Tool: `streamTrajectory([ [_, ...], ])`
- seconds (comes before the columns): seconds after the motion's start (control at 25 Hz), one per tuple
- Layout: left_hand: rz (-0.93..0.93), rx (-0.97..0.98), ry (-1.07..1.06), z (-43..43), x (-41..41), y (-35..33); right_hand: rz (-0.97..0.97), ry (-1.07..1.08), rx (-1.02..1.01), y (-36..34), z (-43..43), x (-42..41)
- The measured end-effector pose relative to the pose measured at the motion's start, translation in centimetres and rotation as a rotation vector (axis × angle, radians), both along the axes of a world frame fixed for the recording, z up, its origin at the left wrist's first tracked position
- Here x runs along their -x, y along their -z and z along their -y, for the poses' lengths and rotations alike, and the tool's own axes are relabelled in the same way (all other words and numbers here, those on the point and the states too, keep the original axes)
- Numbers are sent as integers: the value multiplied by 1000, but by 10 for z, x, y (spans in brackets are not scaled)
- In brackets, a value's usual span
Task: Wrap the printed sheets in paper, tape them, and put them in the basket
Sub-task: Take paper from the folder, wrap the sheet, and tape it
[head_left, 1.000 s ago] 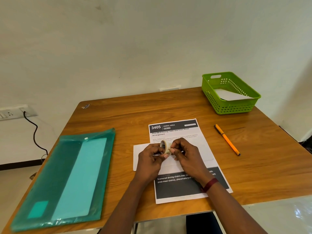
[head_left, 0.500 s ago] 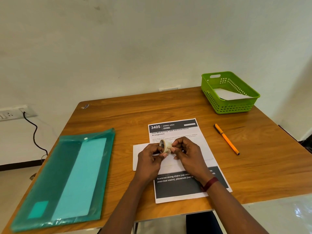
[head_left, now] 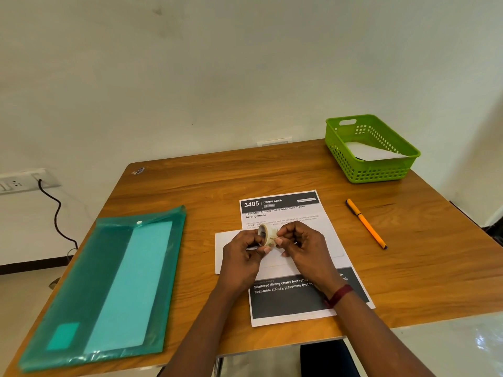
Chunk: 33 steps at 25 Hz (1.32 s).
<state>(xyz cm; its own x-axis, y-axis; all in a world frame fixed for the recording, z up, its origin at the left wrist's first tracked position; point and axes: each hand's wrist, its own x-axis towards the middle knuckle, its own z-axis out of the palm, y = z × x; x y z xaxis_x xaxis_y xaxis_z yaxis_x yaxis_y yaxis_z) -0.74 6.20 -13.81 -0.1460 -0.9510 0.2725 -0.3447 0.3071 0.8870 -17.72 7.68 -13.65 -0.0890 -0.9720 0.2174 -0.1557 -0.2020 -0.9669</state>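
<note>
Centrally, two hands pinch a small tape roll (head_left: 267, 235) over papers on a wood-grain bench (head_left: 217, 183).
Fingers of the left hand (head_left: 241, 258) and right hand (head_left: 303, 250) curl round the beige ring, above flat white paper (head_left: 227, 247) lying across the printed sheet (head_left: 283, 213). The green perforated plastic basket (head_left: 375, 174) stands far right.

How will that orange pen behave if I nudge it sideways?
The orange pen looks slim and round, lying loose on the smooth wooden table, so a sideways push would probably roll it. It seems stiff and light, likely easy to pinch up.
</note>
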Motion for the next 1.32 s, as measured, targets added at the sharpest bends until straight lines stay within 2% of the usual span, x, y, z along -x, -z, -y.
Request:
streamTrajectory([
  [0.6,17,19,-13,1,0,3,-26,15,-59,0,2,-1],
  [0.76,43,27,-17,1,1,2,-105,34,-37,-2,2,-3],
  [1.0,75,49,-23,0,2,0,-330,-19,-1,-1,4,-4],
  [1.32,105,16,-87,-1,6,0,-418,-46,16,0,2,-7],
])
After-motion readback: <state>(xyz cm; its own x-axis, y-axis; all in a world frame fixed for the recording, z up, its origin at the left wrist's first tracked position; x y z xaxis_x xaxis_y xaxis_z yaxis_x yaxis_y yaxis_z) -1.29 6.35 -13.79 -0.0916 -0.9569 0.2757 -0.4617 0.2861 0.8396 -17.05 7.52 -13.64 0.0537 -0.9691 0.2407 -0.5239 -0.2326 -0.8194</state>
